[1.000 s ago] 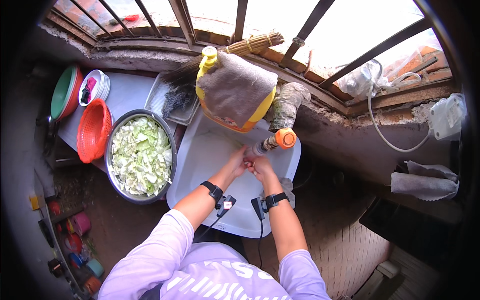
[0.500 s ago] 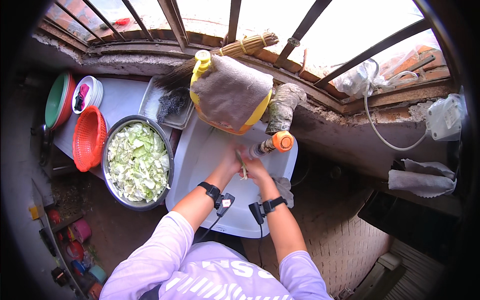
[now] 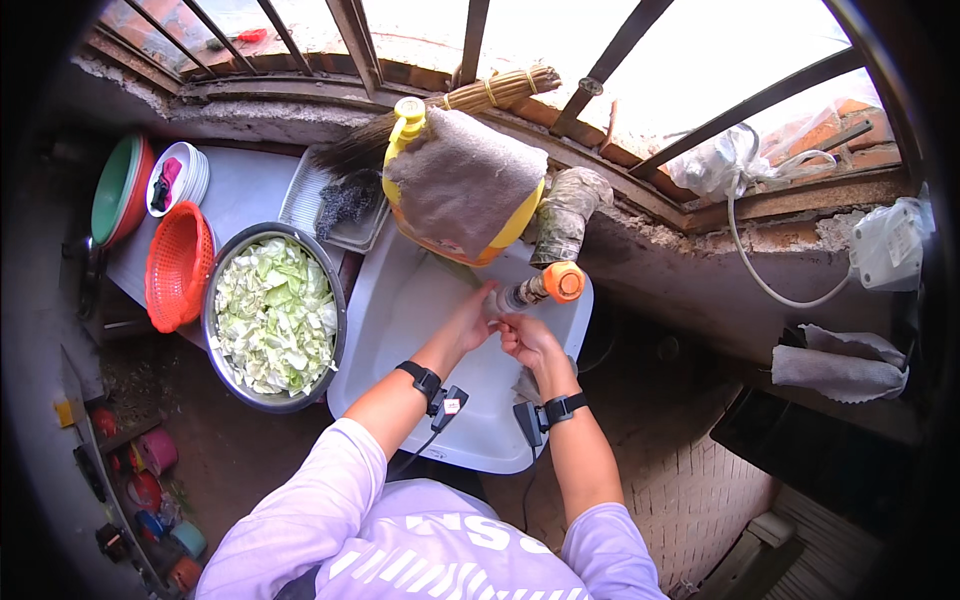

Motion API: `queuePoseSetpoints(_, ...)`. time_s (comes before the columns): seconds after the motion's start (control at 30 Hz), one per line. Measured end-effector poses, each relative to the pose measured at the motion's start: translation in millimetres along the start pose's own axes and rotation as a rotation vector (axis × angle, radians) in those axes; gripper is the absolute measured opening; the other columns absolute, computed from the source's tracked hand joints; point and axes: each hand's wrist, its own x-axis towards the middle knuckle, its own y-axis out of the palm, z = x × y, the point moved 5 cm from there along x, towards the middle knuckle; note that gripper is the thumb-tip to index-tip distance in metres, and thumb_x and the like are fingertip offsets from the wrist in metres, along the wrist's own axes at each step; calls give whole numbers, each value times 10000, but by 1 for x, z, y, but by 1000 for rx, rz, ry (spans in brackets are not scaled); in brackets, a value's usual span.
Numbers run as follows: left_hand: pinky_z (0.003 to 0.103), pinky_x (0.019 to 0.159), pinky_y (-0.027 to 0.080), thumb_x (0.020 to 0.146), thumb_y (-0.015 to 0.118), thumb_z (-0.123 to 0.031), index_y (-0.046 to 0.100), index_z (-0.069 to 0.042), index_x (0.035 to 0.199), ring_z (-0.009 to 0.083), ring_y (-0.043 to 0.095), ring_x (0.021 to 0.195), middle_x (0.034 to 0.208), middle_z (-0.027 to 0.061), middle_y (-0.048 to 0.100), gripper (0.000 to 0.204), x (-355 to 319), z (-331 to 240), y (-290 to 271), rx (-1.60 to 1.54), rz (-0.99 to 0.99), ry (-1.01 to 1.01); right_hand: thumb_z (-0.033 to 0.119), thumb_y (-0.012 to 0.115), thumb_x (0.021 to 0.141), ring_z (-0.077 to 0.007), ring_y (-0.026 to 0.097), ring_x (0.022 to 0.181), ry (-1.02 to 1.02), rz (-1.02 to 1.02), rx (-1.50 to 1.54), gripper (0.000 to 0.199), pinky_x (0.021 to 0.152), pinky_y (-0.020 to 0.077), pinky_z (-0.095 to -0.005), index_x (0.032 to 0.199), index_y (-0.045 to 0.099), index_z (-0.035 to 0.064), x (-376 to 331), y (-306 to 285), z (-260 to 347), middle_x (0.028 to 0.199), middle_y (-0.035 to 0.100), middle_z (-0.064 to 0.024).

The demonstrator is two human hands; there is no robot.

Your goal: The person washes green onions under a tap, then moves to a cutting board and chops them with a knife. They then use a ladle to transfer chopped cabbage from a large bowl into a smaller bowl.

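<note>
Shows right hand shifted slightly rightward since half a second ago, with fingers curled; cannot tell of any grip there or in left hand. Has both near tap, above white basin. Likely means a rigid hold, slippery if wet, best grasped at orange knob. Has metal bowl leftward, full of chopped cabbage.

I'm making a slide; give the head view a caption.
Left hand and right hand at an orange-topped tap over a white sink, beside a bowl of chopped leaves.
</note>
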Motion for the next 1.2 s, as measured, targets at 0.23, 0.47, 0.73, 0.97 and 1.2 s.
queuePoseSetpoints(0.23, 341, 649, 482, 1031, 409, -405, 559, -80, 1115, 200, 602, 829, 1013, 84, 650, 368, 5, 13, -17, 236, 56, -21, 221, 534, 953, -124, 567, 505, -357, -280, -954, 183, 478, 471, -275, 896, 621, 70, 8, 2, 9, 693, 622, -30)
queuePoseSetpoints(0.47, 391, 751, 521, 1033, 409, -390, 574, -74, 1080, 241, 626, 913, 988, 83, 642, 360, 20, 9, -13, -12, 249, -35, 296, 535, 951, -111, 525, 477, -544, -196, -600, 276, 404, 414, -278, 933, 627, 37, 10, 26, 18, 626, 575, -15)
queuePoseSetpoints(0.73, 324, 603, 521, 1018, 423, -435, 575, -76, 1075, 204, 638, 753, 854, 69, 637, 394, -5, -11, 4, 36, -5, 50, 287, 509, 970, -117, 541, 526, -357, -159, -433, 269, 452, 416, -266, 931, 607, 39, -3, 9, 4, 671, 585, -32)
queuePoseSetpoints(0.97, 311, 444, 412, 1002, 429, -496, 567, -118, 1094, 152, 527, 552, 754, 24, 604, 413, -21, 8, 7, 258, -13, 27, 233, 519, 967, -97, 528, 563, -338, -111, -400, 196, 439, 403, -242, 994, 553, 42, 14, 26, 4, 753, 570, -25)
queuePoseSetpoints(1.2, 293, 538, 424, 995, 472, -479, 568, -132, 1124, 140, 520, 586, 840, 19, 615, 382, -13, -3, 1, 283, 139, -7, 185, 470, 940, -82, 419, 506, -257, -27, -738, 149, 419, 340, -246, 880, 544, 70, -5, 29, 11, 657, 487, 6)
